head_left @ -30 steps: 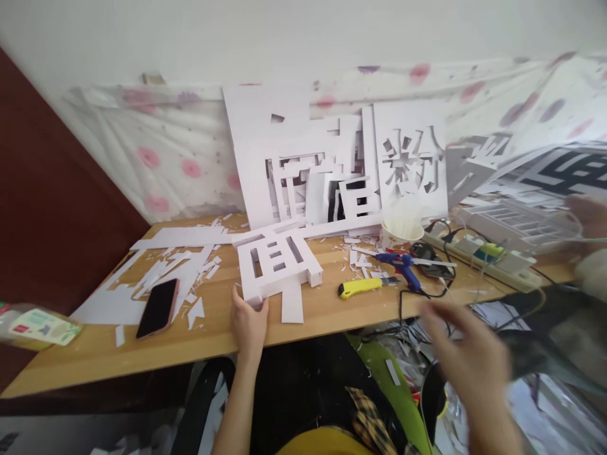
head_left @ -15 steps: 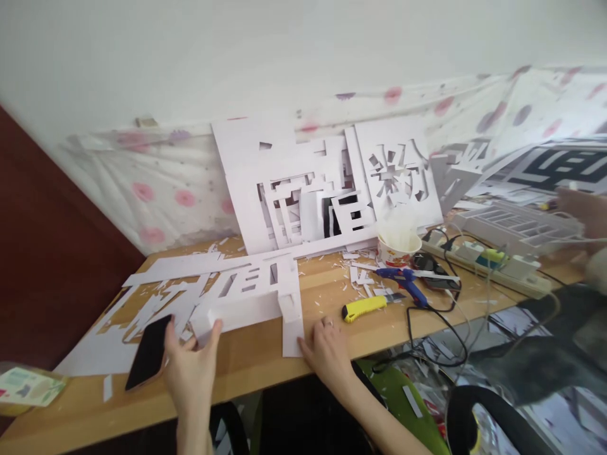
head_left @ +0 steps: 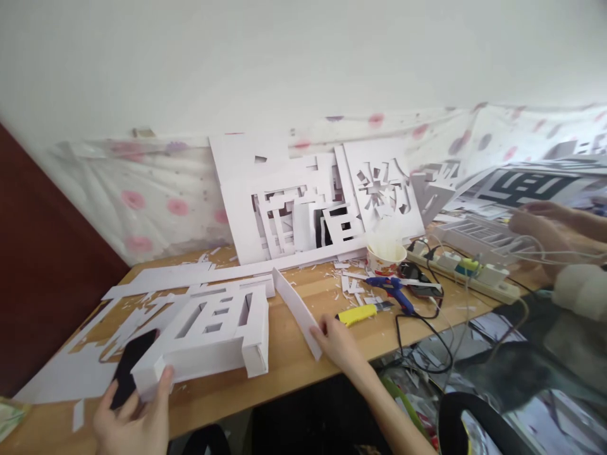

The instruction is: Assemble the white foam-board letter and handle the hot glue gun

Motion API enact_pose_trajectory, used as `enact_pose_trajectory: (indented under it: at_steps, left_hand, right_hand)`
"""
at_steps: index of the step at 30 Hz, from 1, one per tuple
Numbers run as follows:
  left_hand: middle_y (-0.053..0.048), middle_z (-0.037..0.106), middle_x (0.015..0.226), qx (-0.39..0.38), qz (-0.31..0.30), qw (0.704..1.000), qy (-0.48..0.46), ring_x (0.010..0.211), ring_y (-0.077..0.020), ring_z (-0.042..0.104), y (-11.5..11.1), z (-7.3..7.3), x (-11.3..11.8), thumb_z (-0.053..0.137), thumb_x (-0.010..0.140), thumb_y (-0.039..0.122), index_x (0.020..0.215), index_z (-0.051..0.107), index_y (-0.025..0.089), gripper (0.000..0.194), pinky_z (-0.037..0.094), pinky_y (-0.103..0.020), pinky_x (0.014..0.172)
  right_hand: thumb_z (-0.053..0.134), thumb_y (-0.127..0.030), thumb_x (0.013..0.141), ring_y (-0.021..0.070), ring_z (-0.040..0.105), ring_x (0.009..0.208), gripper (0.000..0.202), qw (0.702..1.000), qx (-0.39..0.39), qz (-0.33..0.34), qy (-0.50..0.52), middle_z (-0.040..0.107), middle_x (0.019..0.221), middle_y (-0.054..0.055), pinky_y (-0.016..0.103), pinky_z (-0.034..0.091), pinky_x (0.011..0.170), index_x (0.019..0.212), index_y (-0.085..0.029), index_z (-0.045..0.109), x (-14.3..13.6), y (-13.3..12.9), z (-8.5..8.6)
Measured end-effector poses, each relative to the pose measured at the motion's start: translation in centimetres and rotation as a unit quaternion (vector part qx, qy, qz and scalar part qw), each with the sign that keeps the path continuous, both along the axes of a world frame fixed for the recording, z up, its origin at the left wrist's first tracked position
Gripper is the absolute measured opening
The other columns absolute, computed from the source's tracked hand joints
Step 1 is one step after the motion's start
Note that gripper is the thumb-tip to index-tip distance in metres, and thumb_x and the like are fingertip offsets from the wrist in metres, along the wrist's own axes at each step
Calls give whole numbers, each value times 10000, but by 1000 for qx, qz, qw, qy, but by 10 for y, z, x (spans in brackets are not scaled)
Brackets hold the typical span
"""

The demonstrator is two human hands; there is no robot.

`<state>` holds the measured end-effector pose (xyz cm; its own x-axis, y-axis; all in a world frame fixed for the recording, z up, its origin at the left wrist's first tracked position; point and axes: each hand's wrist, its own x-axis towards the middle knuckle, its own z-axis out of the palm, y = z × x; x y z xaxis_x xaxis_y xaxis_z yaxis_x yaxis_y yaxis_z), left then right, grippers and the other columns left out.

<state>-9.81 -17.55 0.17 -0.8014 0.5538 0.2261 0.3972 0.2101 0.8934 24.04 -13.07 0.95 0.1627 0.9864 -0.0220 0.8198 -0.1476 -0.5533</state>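
A white foam-board character [head_left: 208,354] with raised side walls and cut-out slots lies on the table at the front left. My left hand [head_left: 135,411] grips its near left corner, thumb on the front wall and fingers round the other side. Beside those fingers is a black phone [head_left: 130,370], partly hidden by the character and the hand. To the right, my right hand [head_left: 334,341] pinches the near end of a white foam-board strip [head_left: 296,309], which stands on edge and slants away from me. A yellow utility knife [head_left: 356,315] with its blade out lies just beyond that hand.
A blue glue gun [head_left: 391,289], a paper tub [head_left: 386,256] and a power strip [head_left: 493,287] with cables stand to the right. Cut-out boards [head_left: 246,215] lean against the wall. Scraps litter the table. Another person's hands [head_left: 545,227] work at the far right.
My left hand has closed on the character's corner and drawn it nearer and left. My right hand has lifted the strip from lying flat onto its edge.
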Motion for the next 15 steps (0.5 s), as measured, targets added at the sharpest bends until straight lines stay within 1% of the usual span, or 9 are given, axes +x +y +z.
enact_pose_trajectory:
  at_steps: [2, 3, 4, 6, 8, 10, 12, 14, 15]
  left_hand:
    - [-80, 733, 877, 2, 0, 999, -32, 914, -349, 726, 1, -8, 2, 870, 541, 564, 1302, 566, 174, 907, 530, -613, 968]
    - [-80, 732, 873, 10, -5, 999, -52, 886, -340, 729, 1, -10, 5, 876, 531, 557, 1299, 564, 170, 915, 548, -603, 942]
    - [-84, 731, 877, 17, -7, 997, -73, 864, -334, 730, 2, -12, 8, 884, 515, 552, 1303, 559, 164, 937, 561, -598, 918]
    - [-102, 732, 907, 21, -12, 993, -111, 848, -329, 730, 4, -13, 16, 898, 480, 543, 1343, 532, 151, 1016, 577, -590, 885]
    - [-114, 730, 940, 20, -23, 988, -150, 853, -330, 731, 7, -14, 24, 912, 442, 521, 1414, 480, 153, 1126, 589, -579, 862]
    - [-118, 722, 953, 24, -27, 983, -181, 867, -330, 731, 11, -15, 31, 920, 410, 490, 1473, 426, 160, 1217, 603, -552, 832]
    - [-120, 714, 952, 32, -26, 980, -197, 884, -325, 730, 15, -17, 37, 920, 401, 469, 1486, 409, 155, 1240, 616, -511, 804]
    - [-120, 713, 950, 43, -33, 978, -204, 892, -311, 729, 17, -20, 40, 919, 414, 462, 1481, 412, 157, 1220, 629, -457, 767]
    - [-116, 714, 952, 50, -42, 975, -211, 891, -304, 730, 18, -22, 41, 917, 421, 459, 1478, 417, 167, 1205, 633, -431, 746]
  right_hand:
    - [449, -329, 967, 215, 670, 711, 225, 999, 26, -18, 20, 714, 766, 76, 276, 443, 621, 831, -204, 578, 27, -4, 5]
    - [404, -382, 977, 216, 661, 703, 264, 998, 52, -28, 33, 703, 763, 67, 279, 442, 614, 835, -219, 555, 41, -5, 10]
    - [400, -451, 963, 223, 647, 675, 299, 992, 100, -46, 67, 688, 739, 62, 289, 434, 596, 818, -229, 538, 54, -5, 15]
    - [425, -579, 902, 235, 613, 631, 373, 973, 183, -85, 109, 648, 677, 53, 311, 415, 578, 767, -244, 516, 77, 0, 32]
    - [507, -640, 828, 246, 606, 651, 408, 954, 239, -117, 139, 646, 683, 58, 328, 423, 604, 754, -239, 534, 92, 16, 56]
    - [592, -619, 786, 264, 615, 717, 392, 942, 262, -123, 170, 662, 714, 70, 349, 438, 667, 740, -230, 565, 98, 46, 83]
    - [628, -550, 803, 278, 632, 822, 338, 939, 267, -116, 187, 689, 776, 83, 357, 449, 744, 721, -228, 570, 95, 87, 109]
    - [709, -425, 776, 294, 640, 943, 263, 938, 256, -102, 210, 707, 838, 102, 359, 443, 833, 684, -224, 565, 86, 131, 129]
    - [741, -368, 753, 304, 640, 976, 255, 937, 246, -96, 228, 705, 830, 112, 363, 439, 856, 661, -224, 552, 81, 151, 135]
